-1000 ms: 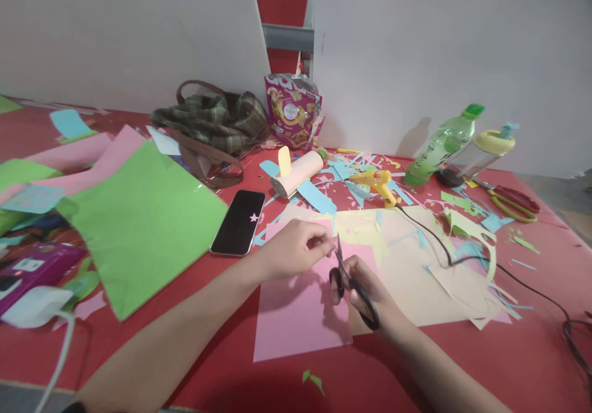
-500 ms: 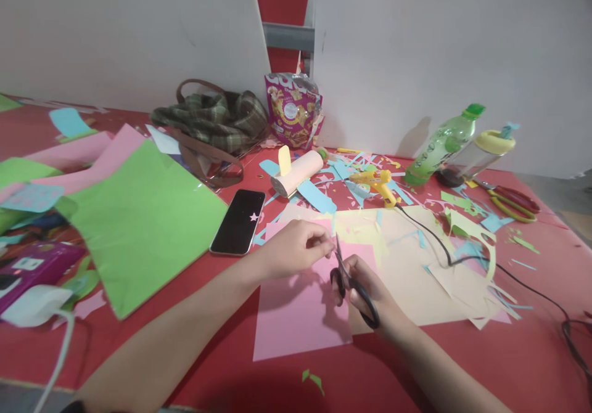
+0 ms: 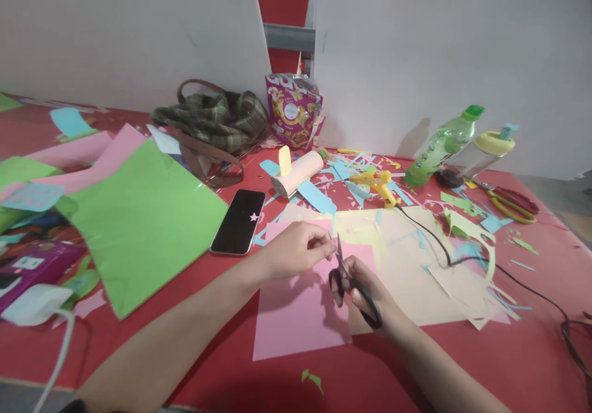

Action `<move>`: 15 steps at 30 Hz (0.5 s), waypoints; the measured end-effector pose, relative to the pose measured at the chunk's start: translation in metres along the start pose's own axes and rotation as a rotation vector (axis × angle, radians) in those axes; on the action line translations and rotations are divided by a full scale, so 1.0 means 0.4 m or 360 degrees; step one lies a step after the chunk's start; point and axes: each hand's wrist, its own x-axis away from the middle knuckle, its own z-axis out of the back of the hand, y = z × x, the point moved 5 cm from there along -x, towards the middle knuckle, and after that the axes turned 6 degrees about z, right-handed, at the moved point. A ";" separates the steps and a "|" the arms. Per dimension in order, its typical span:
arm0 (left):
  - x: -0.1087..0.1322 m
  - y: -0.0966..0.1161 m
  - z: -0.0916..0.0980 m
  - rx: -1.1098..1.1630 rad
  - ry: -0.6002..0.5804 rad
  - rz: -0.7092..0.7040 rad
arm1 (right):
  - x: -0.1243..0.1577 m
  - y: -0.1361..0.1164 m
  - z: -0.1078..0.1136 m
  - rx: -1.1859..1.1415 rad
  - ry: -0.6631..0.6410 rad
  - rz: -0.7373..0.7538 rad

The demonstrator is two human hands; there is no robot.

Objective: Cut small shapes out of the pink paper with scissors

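My right hand (image 3: 363,283) grips black-handled scissors (image 3: 366,302), its fingers through the loops, with the blades pointing up and slightly parted. Just left of the blades, my left hand (image 3: 300,249) pinches a tiny piece of pink paper (image 3: 334,246), mostly covered by the fingertips. Both hands are above a pink paper sheet (image 3: 296,333), which overlaps a cream sheet (image 3: 407,277). A black phone (image 3: 238,222) with a small pink star (image 3: 254,217) on its screen lies left of the hands.
Beyond the hands are a paper-covered tube with wing-like pieces (image 3: 300,172), a yellow glue gun (image 3: 377,182) with its cord, and many paper scraps. A green bottle (image 3: 441,148), a clear cup (image 3: 478,154) and pliers (image 3: 513,200) stand or lie right. Green sheets (image 3: 148,228) lie left.
The scissor blades have parted a little around the pink paper piece. Both hands have shifted only slightly; everything else stays in place.
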 end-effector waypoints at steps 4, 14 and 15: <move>-0.001 -0.006 0.001 0.0025 0.0013 0.0022 | -0.001 0.011 0.001 -0.0088 -0.0007 -0.0008; -0.002 -0.012 -0.003 0.0015 -0.0019 0.0064 | 0.003 0.013 -0.001 -0.0149 0.0015 -0.0018; -0.002 -0.011 -0.003 0.0017 -0.0021 0.0063 | 0.003 0.012 -0.001 -0.0144 0.0020 -0.0019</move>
